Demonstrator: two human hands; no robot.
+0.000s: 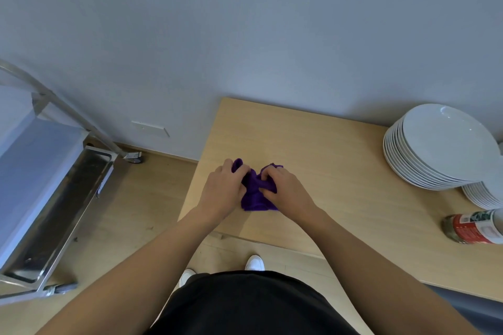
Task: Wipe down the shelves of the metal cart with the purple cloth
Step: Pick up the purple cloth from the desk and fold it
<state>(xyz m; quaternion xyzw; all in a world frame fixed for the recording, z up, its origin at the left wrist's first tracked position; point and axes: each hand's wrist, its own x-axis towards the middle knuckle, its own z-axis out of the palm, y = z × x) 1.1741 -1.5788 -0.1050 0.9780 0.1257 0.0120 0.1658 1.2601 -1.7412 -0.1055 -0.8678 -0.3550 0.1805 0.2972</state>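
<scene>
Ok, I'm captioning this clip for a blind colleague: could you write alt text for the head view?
The left hand and right hand grip a bunched purple cloth on a light wooden table. A metal cart stands to the person's left; stacked white plates and a jar sit at the table's right end.

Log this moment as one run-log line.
stage: cloth prep | left hand: grips purple cloth | right hand: grips purple cloth | purple cloth: bunched over wooden table | metal cart: to the left, untouched
</scene>
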